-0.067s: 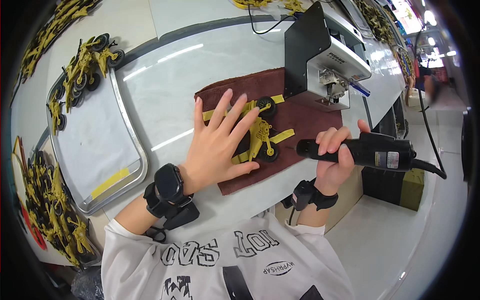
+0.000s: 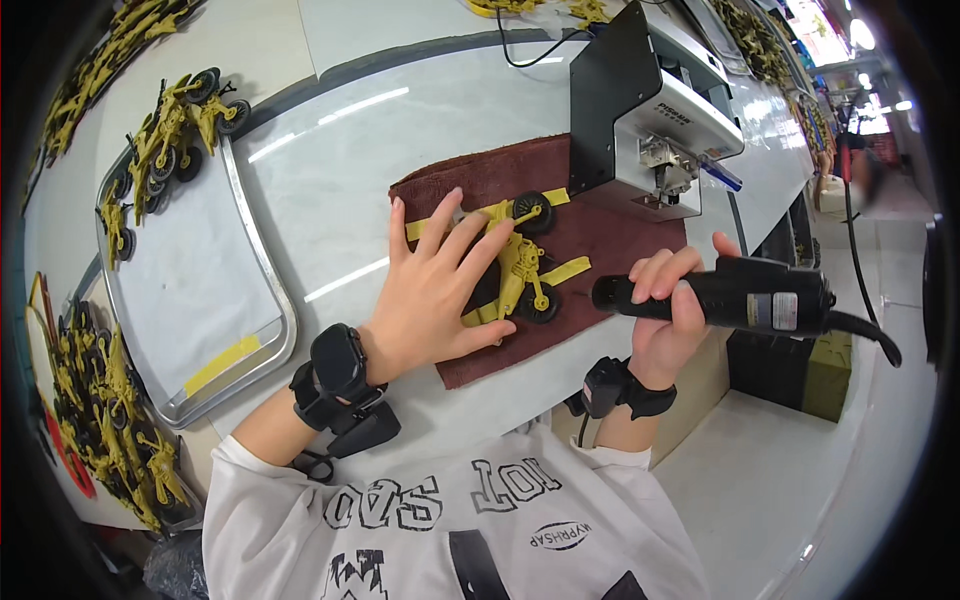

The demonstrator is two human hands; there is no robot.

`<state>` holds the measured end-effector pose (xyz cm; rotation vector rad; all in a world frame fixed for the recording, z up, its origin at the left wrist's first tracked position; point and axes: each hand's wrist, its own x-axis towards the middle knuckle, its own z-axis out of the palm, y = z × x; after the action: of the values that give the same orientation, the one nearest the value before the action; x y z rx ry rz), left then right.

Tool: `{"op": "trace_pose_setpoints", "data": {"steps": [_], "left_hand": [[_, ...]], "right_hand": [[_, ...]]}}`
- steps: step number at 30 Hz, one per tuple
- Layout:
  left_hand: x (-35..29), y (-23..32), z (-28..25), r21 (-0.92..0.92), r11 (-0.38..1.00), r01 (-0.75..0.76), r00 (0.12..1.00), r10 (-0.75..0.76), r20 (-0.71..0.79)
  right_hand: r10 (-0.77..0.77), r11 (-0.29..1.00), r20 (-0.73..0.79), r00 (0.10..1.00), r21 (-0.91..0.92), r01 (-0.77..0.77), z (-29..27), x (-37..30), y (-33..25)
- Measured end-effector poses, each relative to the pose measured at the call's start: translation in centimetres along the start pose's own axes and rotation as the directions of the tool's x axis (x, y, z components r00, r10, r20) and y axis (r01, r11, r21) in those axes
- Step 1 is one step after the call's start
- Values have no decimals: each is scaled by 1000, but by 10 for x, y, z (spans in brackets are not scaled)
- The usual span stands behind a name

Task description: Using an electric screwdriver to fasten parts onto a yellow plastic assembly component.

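Shifting barely, the left hand [image 2: 430,285] spreads wide over an unmoved yellow model [image 2: 520,262] (probably touching, though hidden) while the right hand [image 2: 662,325] holds a black tool [image 2: 735,298].

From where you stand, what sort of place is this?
Probably a small-parts assembly workshop: the right hand grips a corded black tool, a boxy machine stands nearby, and many yellow pieces lie piled at the left.
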<state>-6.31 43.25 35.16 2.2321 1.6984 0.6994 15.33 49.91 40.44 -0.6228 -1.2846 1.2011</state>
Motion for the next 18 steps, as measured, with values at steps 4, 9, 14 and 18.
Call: {"op": "trace_pose_setpoints", "data": {"steps": [4,9,14,18], "left_hand": [[-2,-2,-1,-46,999,19,1000,-19,4],[-11,0,2,-47,997,57,998,-58,-6],[-14,4,11,-88,987,133,989,-138,-55],[-15,4,7,-91,987,133,990,-137,-41]], "right_hand": [[5,991,119,993,-135,11,-3,11,-2],[-46,970,29,999,-239,51,7,-10,-7],[-114,981,106,988,-147,129,3,-4,0],[-222,938,-42,974,-282,201,18,-1,7]]}}
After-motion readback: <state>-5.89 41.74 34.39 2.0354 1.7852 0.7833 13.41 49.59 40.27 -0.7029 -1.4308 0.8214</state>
